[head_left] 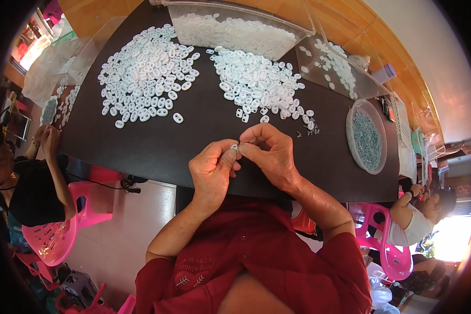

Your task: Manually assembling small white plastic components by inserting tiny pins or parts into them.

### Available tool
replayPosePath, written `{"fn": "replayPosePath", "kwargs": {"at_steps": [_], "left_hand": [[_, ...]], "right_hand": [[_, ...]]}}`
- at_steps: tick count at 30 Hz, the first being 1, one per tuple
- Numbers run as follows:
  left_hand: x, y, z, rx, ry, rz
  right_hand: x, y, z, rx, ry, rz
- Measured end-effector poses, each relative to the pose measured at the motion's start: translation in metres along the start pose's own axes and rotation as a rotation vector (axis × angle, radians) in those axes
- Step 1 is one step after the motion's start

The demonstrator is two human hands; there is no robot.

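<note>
Above the dark table [157,146], both hands [240,157] pinch one small white piece [234,148] before two heaps.

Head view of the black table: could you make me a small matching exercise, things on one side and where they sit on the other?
1. round clear bowl of grey metal bits
2. clear plastic tub of white pieces
3. single small white oval piece
4. pink plastic chair

a. far edge of table
b. pinched between both hands
c. table's right end
d. floor, left

Pairs: 1-c, 2-a, 3-b, 4-d

Small assembly workshop: heaped white plastic parts [146,73]
</note>
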State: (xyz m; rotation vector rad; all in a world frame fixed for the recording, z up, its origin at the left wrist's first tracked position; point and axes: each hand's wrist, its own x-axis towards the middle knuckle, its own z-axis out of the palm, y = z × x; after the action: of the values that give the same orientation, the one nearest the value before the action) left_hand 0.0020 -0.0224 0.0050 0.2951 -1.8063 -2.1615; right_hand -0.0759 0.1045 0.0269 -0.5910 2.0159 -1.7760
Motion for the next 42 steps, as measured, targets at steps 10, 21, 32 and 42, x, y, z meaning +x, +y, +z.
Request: {"fn": "replayPosePath", "kwargs": {"at_steps": [10,21,32,42], "left_hand": [[0.011,-0.003,-0.007,-0.321,0.009,-0.124],[0.009,-0.003,-0.008,-0.341,0.000,-0.098],[0.011,-0.002,-0.011,-0.320,0.021,-0.099],[0.011,-0.008,-0.010,-0.336,0.005,-0.063]], "right_hand": [[-0.030,-0.080,-0.002,-0.232,-0.170,-0.167],[-0.059,-0.129,0.035,0.593,-0.516,-0.278],[-0.043,-0.122,0.051,0.497,-0.850,-0.595],[0.009,-0.009,-0.050,-0.964,0.148,-0.450]]}}
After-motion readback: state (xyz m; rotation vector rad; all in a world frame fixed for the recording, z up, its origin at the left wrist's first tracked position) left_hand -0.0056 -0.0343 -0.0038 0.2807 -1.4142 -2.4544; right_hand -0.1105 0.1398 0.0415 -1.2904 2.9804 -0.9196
